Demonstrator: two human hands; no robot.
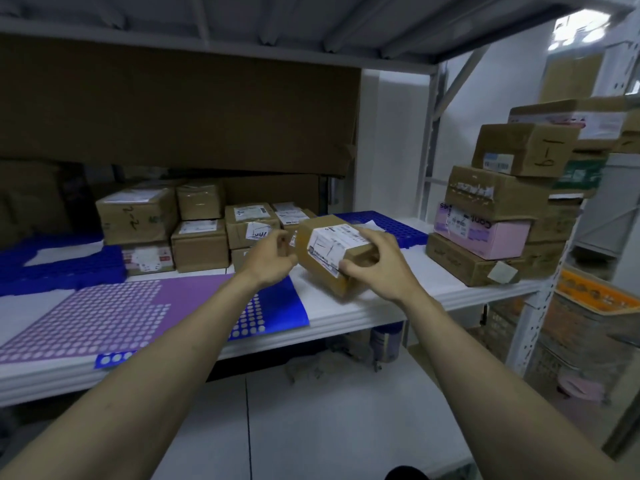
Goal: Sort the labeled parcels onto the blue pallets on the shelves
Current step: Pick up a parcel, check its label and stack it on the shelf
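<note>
Parcel (332, 251) blurred, label unreadable; right hand (377, 268) covers corner.

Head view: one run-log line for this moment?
right hand: grips labeled parcel | left hand: curled beside it, contact unclear | parcel: tilted over shelf

1. One view only: a head-worn wide-angle camera.
2. It faces forward and down toward the white shelf (363, 317), close enough that both forearms reach over it.
3. Straight lines bow toward the frame edges.
4. The upper shelf's underside (311, 26) spans the top edge, above the white shelf.
</note>
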